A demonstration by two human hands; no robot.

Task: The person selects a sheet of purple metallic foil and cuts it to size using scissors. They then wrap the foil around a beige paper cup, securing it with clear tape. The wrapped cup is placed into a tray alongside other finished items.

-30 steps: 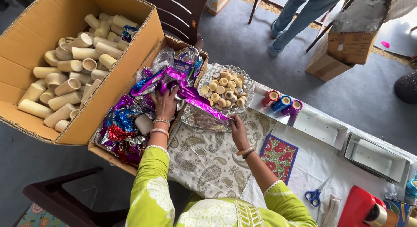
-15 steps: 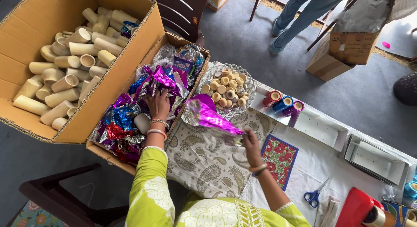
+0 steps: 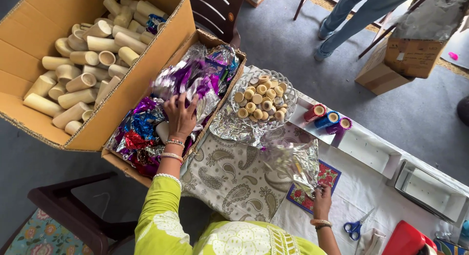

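Observation:
My left hand point(image 3: 180, 116) reaches into a small cardboard box point(image 3: 121, 163) stuffed with shiny foil sheets point(image 3: 141, 130) in purple, blue, red and silver, and rests on the pile beside a cream tube. My right hand point(image 3: 322, 202) pinches a corner of a silver foil sheet point(image 3: 294, 160) and holds it over the paisley cloth point(image 3: 229, 179), close to a small floral mat point(image 3: 330, 174). Whether the left hand grips any foil is hidden.
A large cardboard box point(image 3: 141, 84) of cream tubes point(image 3: 85, 64) stands at the left. A clear bowl point(image 3: 288, 96) of small tubes, three wrapped tubes point(image 3: 328, 119), white trays point(image 3: 371, 150), blue scissors point(image 3: 355, 227) and a red object point(image 3: 405, 240) lie on the table. A person's legs point(image 3: 349, 13) stand beyond.
My right hand drew a foil sheet out of the box and across the table toward me; it showed purple earlier and shows silver now. The left hand stayed in the foil box.

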